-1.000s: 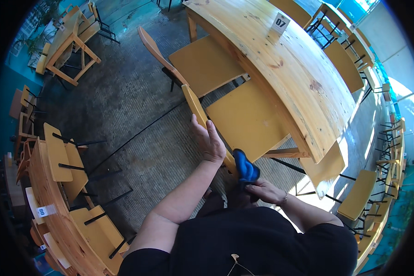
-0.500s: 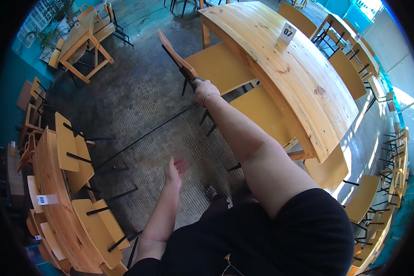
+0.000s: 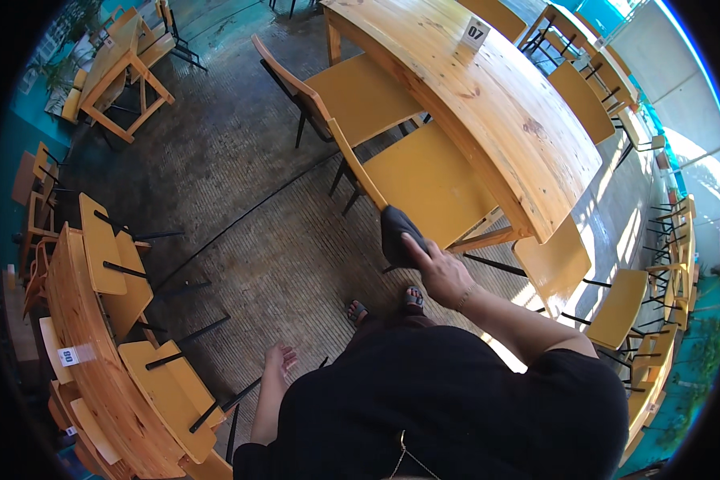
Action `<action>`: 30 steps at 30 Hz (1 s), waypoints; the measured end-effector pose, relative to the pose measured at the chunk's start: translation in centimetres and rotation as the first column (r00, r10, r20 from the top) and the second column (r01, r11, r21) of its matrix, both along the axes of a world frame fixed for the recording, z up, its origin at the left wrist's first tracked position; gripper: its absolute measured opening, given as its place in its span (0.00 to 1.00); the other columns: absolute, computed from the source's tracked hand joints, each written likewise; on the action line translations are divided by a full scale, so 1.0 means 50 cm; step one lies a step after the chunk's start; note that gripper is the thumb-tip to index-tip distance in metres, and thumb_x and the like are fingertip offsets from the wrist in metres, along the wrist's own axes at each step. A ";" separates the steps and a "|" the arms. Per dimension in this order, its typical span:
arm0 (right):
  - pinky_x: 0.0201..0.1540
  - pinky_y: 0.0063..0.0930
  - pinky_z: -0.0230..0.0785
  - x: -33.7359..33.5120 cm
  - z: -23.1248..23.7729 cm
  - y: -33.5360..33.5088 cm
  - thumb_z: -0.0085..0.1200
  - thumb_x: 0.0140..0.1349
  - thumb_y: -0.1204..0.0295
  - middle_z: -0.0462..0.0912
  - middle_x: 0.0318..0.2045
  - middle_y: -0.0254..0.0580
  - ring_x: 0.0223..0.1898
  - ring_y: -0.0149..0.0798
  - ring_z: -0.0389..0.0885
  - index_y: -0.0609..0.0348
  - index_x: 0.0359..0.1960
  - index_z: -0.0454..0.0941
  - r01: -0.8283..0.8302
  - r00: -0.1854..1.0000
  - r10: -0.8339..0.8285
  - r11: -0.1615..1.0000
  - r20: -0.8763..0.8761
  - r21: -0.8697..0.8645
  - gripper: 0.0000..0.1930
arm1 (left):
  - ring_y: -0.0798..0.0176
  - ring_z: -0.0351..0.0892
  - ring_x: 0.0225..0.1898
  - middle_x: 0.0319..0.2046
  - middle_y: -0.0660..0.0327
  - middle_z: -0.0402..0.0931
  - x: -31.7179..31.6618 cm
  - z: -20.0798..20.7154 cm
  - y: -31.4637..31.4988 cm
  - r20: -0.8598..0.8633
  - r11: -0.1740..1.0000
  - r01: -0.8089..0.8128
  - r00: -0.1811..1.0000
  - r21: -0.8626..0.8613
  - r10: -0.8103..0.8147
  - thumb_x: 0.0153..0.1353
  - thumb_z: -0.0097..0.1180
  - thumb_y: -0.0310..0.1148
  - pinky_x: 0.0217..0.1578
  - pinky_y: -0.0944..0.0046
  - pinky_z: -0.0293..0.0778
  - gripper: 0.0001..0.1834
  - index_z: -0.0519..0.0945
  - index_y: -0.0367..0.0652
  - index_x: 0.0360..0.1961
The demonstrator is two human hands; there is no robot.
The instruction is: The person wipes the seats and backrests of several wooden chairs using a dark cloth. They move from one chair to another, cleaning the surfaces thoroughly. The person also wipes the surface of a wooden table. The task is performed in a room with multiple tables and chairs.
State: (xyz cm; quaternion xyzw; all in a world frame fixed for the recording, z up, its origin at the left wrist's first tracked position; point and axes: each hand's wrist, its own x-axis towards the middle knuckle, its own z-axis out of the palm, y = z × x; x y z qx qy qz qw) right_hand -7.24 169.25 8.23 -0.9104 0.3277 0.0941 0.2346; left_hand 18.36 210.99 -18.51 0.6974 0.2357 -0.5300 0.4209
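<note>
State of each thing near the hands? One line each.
Light-brown rectangular wooden table: upright.
White rectangular card: standing upright on table.
Yellow flat-seated chair: upright, seat partly under table.
Dark soft cloth: bunched at chair's backrest.
Right hand: gripping cloth.
Left hand: open, empty.

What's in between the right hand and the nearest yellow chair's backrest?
A dark cloth: the head view shows it between the right hand and the backrest.
</note>
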 end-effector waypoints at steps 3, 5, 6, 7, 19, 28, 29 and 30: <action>0.61 0.43 0.66 -0.053 -0.003 0.006 0.49 0.63 0.64 0.63 0.64 0.66 0.60 0.58 0.71 0.49 0.73 0.47 0.143 0.986 -0.160 0.957 0.049 0.251 0.38 | 0.44 0.75 0.52 0.60 0.43 0.67 0.022 0.003 0.000 0.086 0.999 -0.033 0.996 0.029 0.030 0.70 0.42 0.46 0.46 0.49 0.78 0.32 0.59 0.32 0.66; 0.65 0.42 0.60 -0.044 -0.026 -0.024 0.50 0.64 0.56 0.62 0.64 0.67 0.64 0.58 0.67 0.58 0.72 0.48 0.118 0.979 -0.166 0.931 0.115 0.345 0.39 | 0.45 0.75 0.52 0.60 0.43 0.67 0.030 -0.009 0.002 0.068 0.998 -0.026 0.997 0.057 0.022 0.70 0.41 0.46 0.45 0.49 0.78 0.32 0.60 0.33 0.66; 0.67 0.41 0.57 -0.023 -0.039 -0.047 0.47 0.65 0.49 0.63 0.64 0.67 0.65 0.58 0.65 0.61 0.71 0.49 0.113 0.973 -0.188 0.892 0.131 0.438 0.40 | 0.45 0.75 0.52 0.60 0.43 0.67 0.026 -0.007 -0.005 0.075 0.998 -0.008 0.997 0.062 0.003 0.70 0.42 0.47 0.45 0.50 0.79 0.32 0.61 0.32 0.66; 0.68 0.40 0.54 0.018 -0.055 -0.077 0.43 0.66 0.42 0.64 0.64 0.67 0.66 0.58 0.63 0.65 0.70 0.50 0.105 0.966 -0.212 0.843 0.146 0.528 0.43 | 0.45 0.76 0.52 0.60 0.43 0.68 0.022 -0.004 -0.015 0.081 0.998 0.010 0.997 0.069 -0.016 0.70 0.43 0.47 0.45 0.50 0.79 0.32 0.61 0.32 0.65; 0.72 0.35 0.45 0.392 -0.299 -0.299 0.37 0.66 0.38 0.53 0.73 0.48 0.73 0.45 0.52 0.55 0.73 0.50 0.026 0.827 -0.479 0.556 0.295 0.831 0.42 | 0.50 0.78 0.46 0.50 0.47 0.73 -0.165 0.101 -0.146 0.095 0.980 0.185 0.977 0.071 -0.191 0.67 0.50 0.44 0.42 0.53 0.80 0.29 0.64 0.33 0.60; 0.73 0.33 0.45 -0.081 -0.380 -0.103 0.44 0.68 0.64 0.54 0.71 0.50 0.73 0.41 0.51 0.60 0.72 0.52 -0.150 0.826 -0.424 0.469 0.371 0.870 0.32 | 0.43 0.72 0.55 0.60 0.39 0.63 -0.267 0.137 -0.191 0.014 0.994 -0.066 0.998 0.085 0.065 0.71 0.43 0.42 0.52 0.49 0.74 0.32 0.54 0.29 0.67; 0.73 0.33 0.44 -0.128 -0.371 -0.091 0.46 0.67 0.67 0.52 0.72 0.51 0.73 0.41 0.50 0.61 0.71 0.52 -0.195 0.823 -0.408 0.453 0.397 0.870 0.33 | 0.40 0.69 0.60 0.64 0.36 0.59 -0.271 0.154 -0.231 0.031 0.996 -0.022 0.999 0.086 0.019 0.72 0.40 0.42 0.57 0.47 0.71 0.33 0.52 0.26 0.68; 0.74 0.36 0.42 -0.136 -0.356 -0.089 0.47 0.65 0.67 0.50 0.72 0.53 0.74 0.44 0.48 0.61 0.72 0.50 -0.231 0.848 -0.301 0.532 0.437 0.815 0.35 | 0.42 0.71 0.57 0.62 0.37 0.63 -0.273 0.153 -0.258 0.057 0.999 -0.002 0.998 0.045 0.000 0.71 0.41 0.42 0.54 0.48 0.72 0.32 0.56 0.28 0.66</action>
